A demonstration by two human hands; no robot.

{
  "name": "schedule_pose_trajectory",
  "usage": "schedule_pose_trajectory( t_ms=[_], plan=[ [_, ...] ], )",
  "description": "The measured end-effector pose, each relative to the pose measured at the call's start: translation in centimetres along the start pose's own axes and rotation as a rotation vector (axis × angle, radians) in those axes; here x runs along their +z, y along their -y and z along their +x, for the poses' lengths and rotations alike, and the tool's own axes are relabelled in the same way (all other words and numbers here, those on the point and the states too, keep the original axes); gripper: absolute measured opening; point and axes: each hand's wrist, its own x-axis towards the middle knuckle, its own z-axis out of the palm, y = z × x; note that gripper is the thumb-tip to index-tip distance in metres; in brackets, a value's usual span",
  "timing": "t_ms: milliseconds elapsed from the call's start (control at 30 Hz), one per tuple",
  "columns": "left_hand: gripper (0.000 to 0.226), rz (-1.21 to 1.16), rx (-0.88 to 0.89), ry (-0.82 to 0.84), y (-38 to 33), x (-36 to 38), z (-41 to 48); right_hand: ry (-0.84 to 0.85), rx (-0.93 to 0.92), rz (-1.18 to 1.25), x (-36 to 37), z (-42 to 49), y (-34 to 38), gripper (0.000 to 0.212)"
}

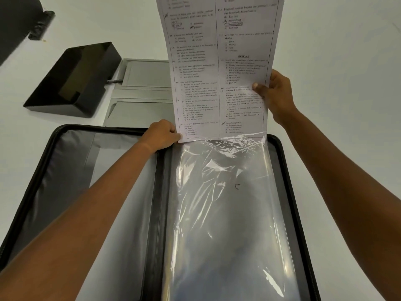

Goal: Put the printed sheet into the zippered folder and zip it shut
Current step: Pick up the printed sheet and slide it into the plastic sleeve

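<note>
The black zippered folder (34,174) lies open flat on the white table, grey lining on its left half. Clear plastic sleeves (221,213) fill its right half. The printed sheet (217,68), two columns of text, stands upright above the sleeves with its bottom edge at the top opening of the front sleeve. My left hand (161,134) pinches the sheet's lower left corner. My right hand (274,94) grips its right edge higher up, thumb on the front.
A black open box (73,81) sits at the back left of the table. Grey flat panels (143,83) lie behind the folder. A dark object (17,25) is at the top left corner.
</note>
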Motion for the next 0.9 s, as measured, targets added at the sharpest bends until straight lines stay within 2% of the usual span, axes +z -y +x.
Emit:
schedule_pose_trajectory(
  t_ms=[200, 300, 500, 633, 900],
  plan=[
    [0.026, 0.026, -0.003, 0.001, 0.1, 0.2, -0.1, -0.003, 0.019, -0.009, -0.1, -0.2, 0.0, 0.034],
    [0.022, 0.006, -0.003, -0.02, 0.1, 0.3, -0.1, -0.029, 0.021, 0.033, 0.1, -0.3, 0.2, 0.031],
    [0.021, -0.325, -0.035, 0.016, 0.5, -0.5, -0.2, -0.06, 0.042, 0.081, 0.1, -0.1, 0.3, 0.032],
    [0.024, -0.297, -0.062, 0.059, 1.0, -0.4, 0.1, -0.046, 0.047, 0.041, 0.3, -0.2, -0.1, 0.032],
    [0.03, -0.321, -0.05, 0.063, 0.7, -0.2, 0.0, -0.105, 0.038, 0.113, 0.3, -0.3, -0.9, 0.021]
  ],
)
